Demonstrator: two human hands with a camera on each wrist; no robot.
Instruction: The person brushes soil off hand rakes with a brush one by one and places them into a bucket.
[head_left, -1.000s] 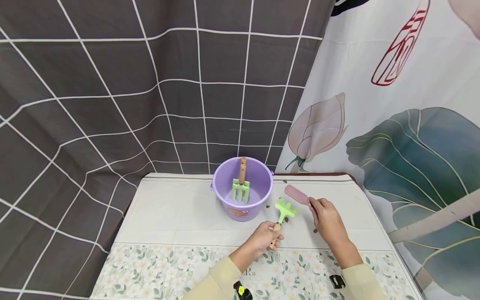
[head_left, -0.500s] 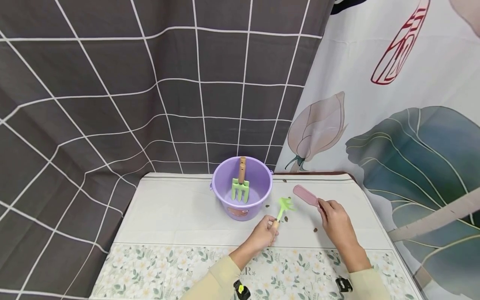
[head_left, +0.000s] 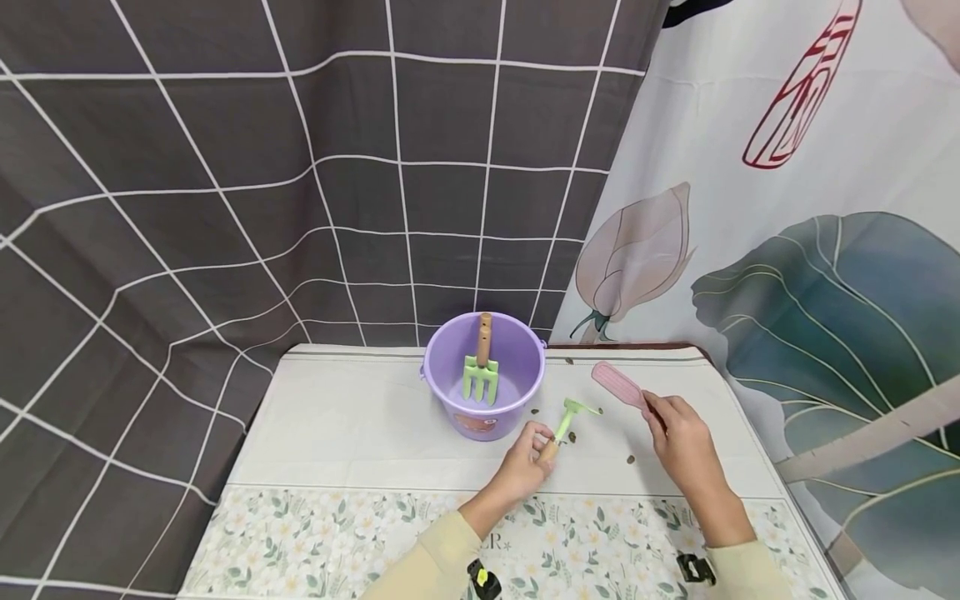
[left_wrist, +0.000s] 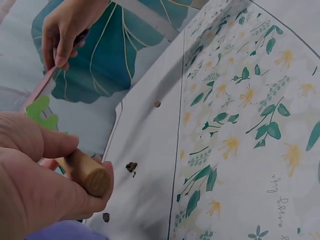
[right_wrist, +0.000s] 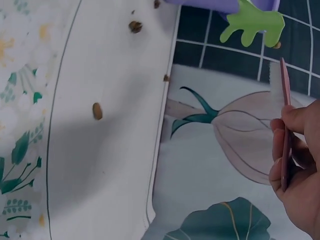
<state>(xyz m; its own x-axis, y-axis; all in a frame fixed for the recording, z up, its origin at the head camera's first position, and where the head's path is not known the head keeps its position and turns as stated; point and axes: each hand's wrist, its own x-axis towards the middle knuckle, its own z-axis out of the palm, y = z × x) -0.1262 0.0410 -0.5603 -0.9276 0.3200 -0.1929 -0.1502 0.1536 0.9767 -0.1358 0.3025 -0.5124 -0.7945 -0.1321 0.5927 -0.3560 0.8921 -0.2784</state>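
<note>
My left hand [head_left: 519, 463] grips a small toy rake [head_left: 567, 417] by its wooden handle [left_wrist: 90, 172]. The rake's light-green head [right_wrist: 255, 24] is seen nearly edge-on in the head view, right of the bucket. In my right hand [head_left: 686, 446] is a pink brush [head_left: 618, 385], pinched between thumb and fingers by its narrow end. White bristles [right_wrist: 275, 82] show along one side of it in the right wrist view. The brush's far end is close to the rake's tines, with a small brown bit [right_wrist: 277, 45] beside them.
A purple bucket [head_left: 442, 400] stands at the back of the table [head_left: 360, 417], holding a green fork [head_left: 481, 379] with a wooden handle. Several brown bits lie right of it, among them one brown bit [right_wrist: 97, 111] nearer my right hand. Gridded dark cloth [head_left: 442, 200] hangs behind.
My right hand has moved to the right with the brush. The left hand has shifted slightly forward and turned the rake, so its tines now show edge-on.
</note>
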